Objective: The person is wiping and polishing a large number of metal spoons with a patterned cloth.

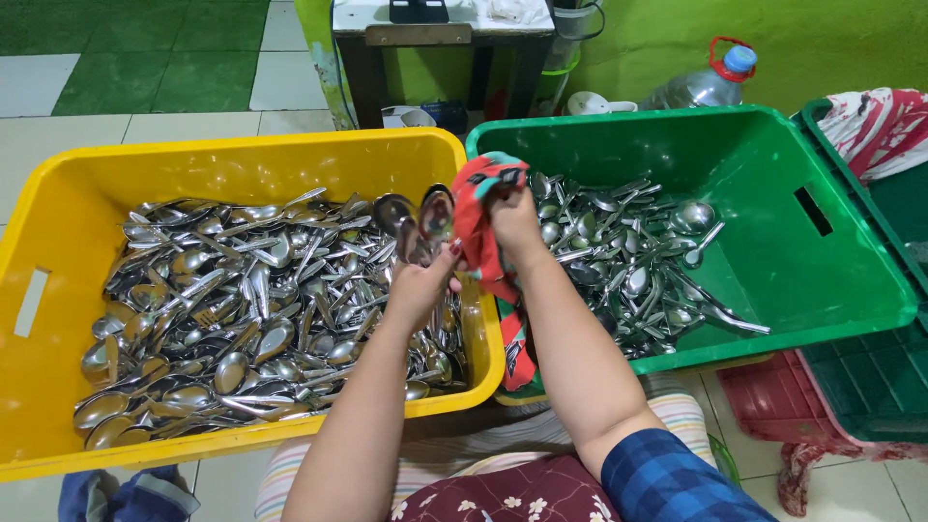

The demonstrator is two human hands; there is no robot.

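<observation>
1. Steel spoons (418, 227), a small bunch, sit clamped in the left hand (422, 285), fingers closed around the handles, right above the gap between both crates.
2. Right hand (515, 224) grips a red-and-green cloth (480, 217), touching those spoons.
3. Yellow crate (58, 193) on the left is heaped with cutlery; green crate (841, 280) holds fewer pieces.

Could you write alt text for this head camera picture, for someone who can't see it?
Seen from above, a person's left hand holds a bunch of metal spoons while the right hand grips a red and green cloth beside them. Below sit a yellow crate heaped with cutlery and a partly filled green crate.
</observation>
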